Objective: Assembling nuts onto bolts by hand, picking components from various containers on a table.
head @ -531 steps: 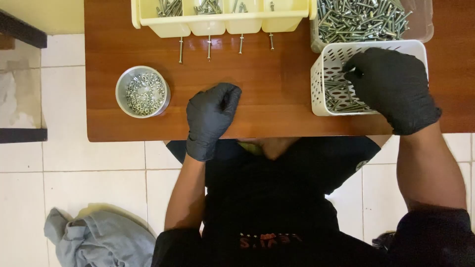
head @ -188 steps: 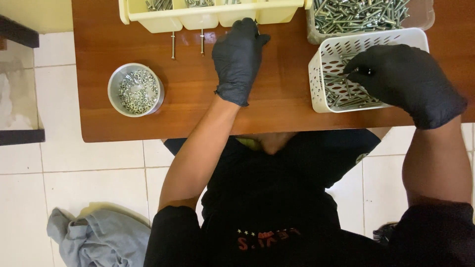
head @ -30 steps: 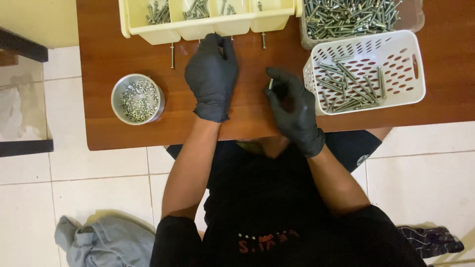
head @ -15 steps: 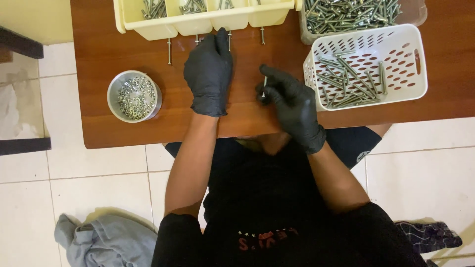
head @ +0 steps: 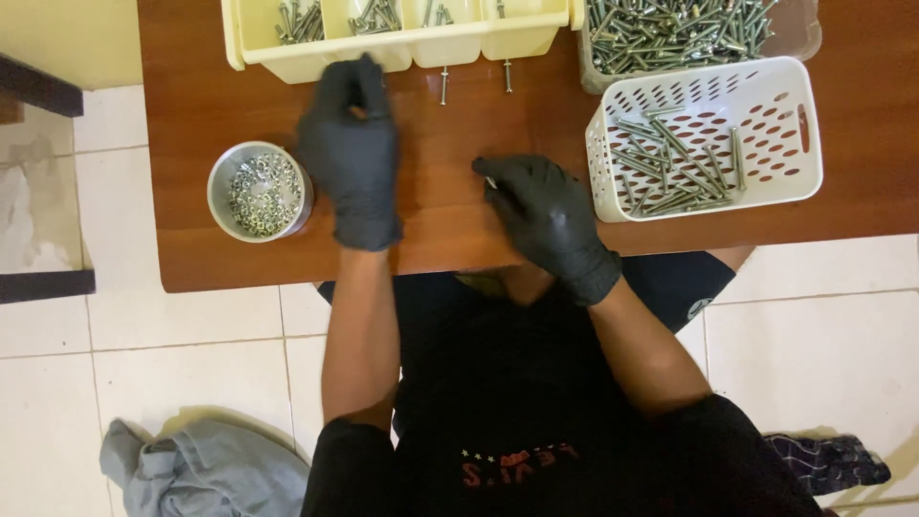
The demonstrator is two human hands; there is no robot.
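Nearest to the person, the right hand (head: 550, 220) in a black glove rests on the brown tabletop (head: 440, 211), near its front edge. Its grip is narrow: the fingertips pinch a small bolt (head: 490, 181), of which only a short bright piece shows. I think this bolt could slip out, because the thick glove gives little feeling, and from so near the edge it could roll down to the tiled floor (head: 144, 345).

Further on, the left hand (head: 352, 153) lies flat with the fingers pointing at the yellow divided tray (head: 316, 59). Whether it holds something I cannot tell, since the palm faces down. Beside it stands a round metal bowl (head: 260, 191) full of small nuts, close to the front edge; a careless move of the wrist might push it over and scatter them.

To the right, the white perforated basket (head: 799, 124) holds long bolts. Two loose bolts (head: 443, 84) lie in front of the tray, and a sleeve or hand passing there could sweep them away.

At the far edge, a clear container (head: 804, 29) holds many more bolts.
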